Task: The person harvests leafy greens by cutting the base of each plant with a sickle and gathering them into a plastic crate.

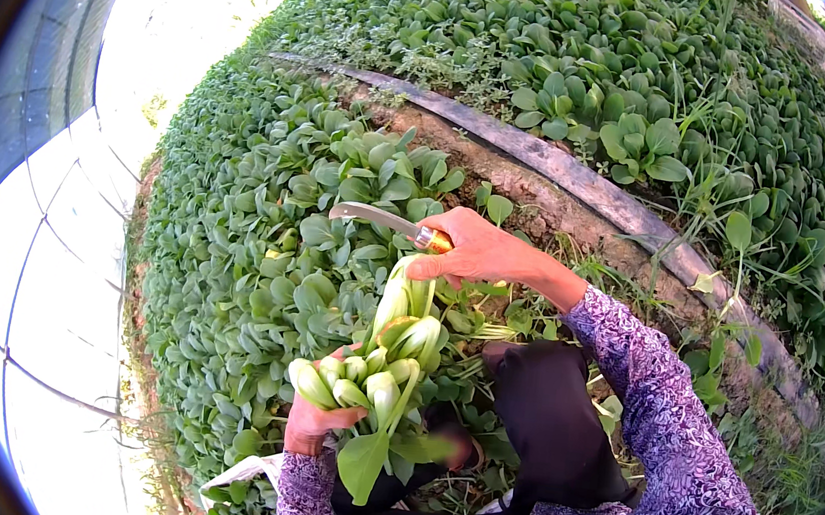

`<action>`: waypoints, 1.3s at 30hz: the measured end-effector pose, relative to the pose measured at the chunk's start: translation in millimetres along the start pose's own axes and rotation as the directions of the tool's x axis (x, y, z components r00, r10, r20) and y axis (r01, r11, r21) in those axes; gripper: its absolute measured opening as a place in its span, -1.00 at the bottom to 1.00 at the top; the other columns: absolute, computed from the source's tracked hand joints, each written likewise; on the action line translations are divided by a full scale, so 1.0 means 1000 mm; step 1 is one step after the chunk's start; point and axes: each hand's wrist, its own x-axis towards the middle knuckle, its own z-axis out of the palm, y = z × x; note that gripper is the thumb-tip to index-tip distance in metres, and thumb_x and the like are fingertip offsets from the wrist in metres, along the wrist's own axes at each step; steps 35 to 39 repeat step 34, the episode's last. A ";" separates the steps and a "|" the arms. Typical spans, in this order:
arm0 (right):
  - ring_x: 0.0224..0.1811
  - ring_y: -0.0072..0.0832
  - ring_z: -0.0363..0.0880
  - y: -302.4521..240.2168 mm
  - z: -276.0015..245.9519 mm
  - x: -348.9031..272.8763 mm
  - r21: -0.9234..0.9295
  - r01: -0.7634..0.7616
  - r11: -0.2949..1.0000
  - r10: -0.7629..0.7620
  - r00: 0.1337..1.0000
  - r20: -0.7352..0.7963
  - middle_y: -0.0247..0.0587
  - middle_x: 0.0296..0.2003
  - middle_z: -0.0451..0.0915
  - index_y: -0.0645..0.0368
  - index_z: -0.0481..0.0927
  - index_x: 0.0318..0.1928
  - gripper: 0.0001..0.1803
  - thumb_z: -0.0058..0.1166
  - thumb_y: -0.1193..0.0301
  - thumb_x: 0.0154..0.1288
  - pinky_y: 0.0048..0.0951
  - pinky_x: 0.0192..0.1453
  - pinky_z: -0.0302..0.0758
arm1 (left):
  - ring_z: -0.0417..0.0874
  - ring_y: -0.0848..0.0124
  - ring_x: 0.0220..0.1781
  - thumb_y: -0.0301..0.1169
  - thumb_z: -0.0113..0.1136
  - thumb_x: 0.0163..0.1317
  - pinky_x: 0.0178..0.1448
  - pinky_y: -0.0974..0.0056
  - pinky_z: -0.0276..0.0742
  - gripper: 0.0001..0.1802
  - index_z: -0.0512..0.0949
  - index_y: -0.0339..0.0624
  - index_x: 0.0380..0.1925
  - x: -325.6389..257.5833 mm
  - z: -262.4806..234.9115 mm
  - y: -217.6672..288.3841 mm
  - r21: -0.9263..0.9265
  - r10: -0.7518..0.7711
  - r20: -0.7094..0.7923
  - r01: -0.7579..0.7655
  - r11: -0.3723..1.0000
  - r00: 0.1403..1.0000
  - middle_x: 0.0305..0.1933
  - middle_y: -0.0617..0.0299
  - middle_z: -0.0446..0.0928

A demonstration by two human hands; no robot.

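The left hand [315,423] is closed around a bunch of cut bok choy [375,379], holding it low in front of the body, with the pale stem bases turned up toward the camera and one loose green leaf hanging down under the fist. The long axis of the bunch runs from the left hand up and a little to the right, so its top end comes just under the right hand [478,254]. That hand is closed on the handle of a small knife [386,221], and the curved blade points to the person's left, over the growing plants. It seems that the right fingers also touch the top stalk of the bunch, but the leaves hide the contact and I cannot tell for sure. The right hand is nearer to the uncut plants; the left one stays close to the knees.

Below is a dense vegetable bed [253,241] of the same leafy plants in brown soil. A dark irrigation hose [581,180] crosses diagonally behind the right hand, and a second green bed [652,82] lies beyond it. At the left rises a translucent greenhouse wall [29,268], very bright
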 end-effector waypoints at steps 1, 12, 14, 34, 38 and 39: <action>-0.74 -0.63 0.37 -0.005 0.004 -0.001 0.024 0.011 1.000 -0.011 1.000 0.013 -0.40 -0.69 0.36 0.25 0.40 -0.51 -0.36 0.34 -0.10 -0.16 -0.53 -0.68 0.31 | 0.52 0.35 -0.02 -0.60 0.32 -0.47 0.17 0.26 0.34 -0.21 0.43 -0.37 0.01 -0.012 -0.004 -0.002 -0.015 0.001 -0.005 -0.001 1.000 1.000 -0.07 0.14 0.53; -0.52 -0.15 0.41 -0.036 0.008 -0.041 -0.880 0.258 0.398 -0.483 0.875 0.038 -0.17 -0.60 0.39 0.25 0.35 -0.33 -0.76 0.09 0.46 0.01 -0.23 -0.44 0.34 | 0.47 0.58 -0.23 -0.56 0.36 -0.46 -0.04 0.42 0.41 -0.23 0.45 -0.36 -0.01 -0.070 -0.006 0.000 0.244 0.081 -0.002 -0.078 0.967 0.997 -0.26 0.32 0.53; -0.58 -0.18 0.41 -0.022 -0.025 -0.049 -0.922 0.213 0.324 -0.625 0.780 -0.040 -0.18 -0.66 0.35 0.21 0.35 -0.31 -0.77 0.09 0.46 0.03 -0.24 -0.51 0.30 | 0.50 0.55 -0.20 -0.58 0.35 -0.45 -0.01 0.40 0.42 -0.22 0.44 -0.36 0.00 -0.074 -0.020 -0.007 0.270 0.125 0.053 -0.134 0.953 0.991 -0.22 0.29 0.54; -0.65 -0.67 0.42 -0.108 0.025 -0.104 -0.542 0.200 0.816 -0.525 0.649 -0.551 -0.33 -0.62 0.51 0.33 0.44 -0.35 -0.81 0.21 0.55 0.09 -0.64 -0.60 0.30 | 0.47 0.30 0.11 -0.56 0.29 -0.20 0.17 0.22 0.43 -0.20 0.25 -0.21 0.18 -0.122 0.003 -0.069 -0.395 -0.022 -0.298 -0.102 0.913 0.954 0.12 0.17 0.40; -0.65 -0.67 0.42 -0.108 0.025 -0.104 -0.542 0.200 0.816 -0.525 0.649 -0.551 -0.33 -0.62 0.51 0.33 0.44 -0.35 -0.81 0.21 0.55 0.09 -0.64 -0.60 0.30 | 0.47 0.30 0.11 -0.56 0.29 -0.20 0.17 0.22 0.43 -0.20 0.25 -0.21 0.18 -0.122 0.003 -0.069 -0.395 -0.022 -0.298 -0.102 0.913 0.954 0.12 0.17 0.40; -0.65 -0.67 0.42 -0.108 0.025 -0.104 -0.542 0.200 0.816 -0.525 0.649 -0.551 -0.33 -0.62 0.51 0.33 0.44 -0.35 -0.81 0.21 0.55 0.09 -0.64 -0.60 0.30 | 0.47 0.30 0.11 -0.56 0.29 -0.20 0.17 0.22 0.43 -0.20 0.25 -0.21 0.18 -0.122 0.003 -0.069 -0.395 -0.022 -0.298 -0.102 0.913 0.954 0.12 0.17 0.40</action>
